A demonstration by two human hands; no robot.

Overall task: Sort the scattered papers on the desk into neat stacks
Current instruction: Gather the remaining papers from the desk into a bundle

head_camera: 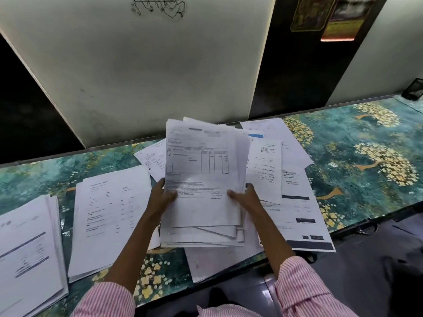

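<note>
Item: bundle (203,179), ragged-edged. My left hand (163,197) and right hand (243,199) gripped its lower sides, thumbs on top. Left of my hands lay stacks (109,213); right, loose sheets (295,179). Risk: inner sheets might slip from uneven bundle and scatter.

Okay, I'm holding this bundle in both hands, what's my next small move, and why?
Probably tap the bundle square on the desk: left hand and right hand grip its sides, yet its lower edges sit staggered, unlike the neater stacks to the left.
</note>
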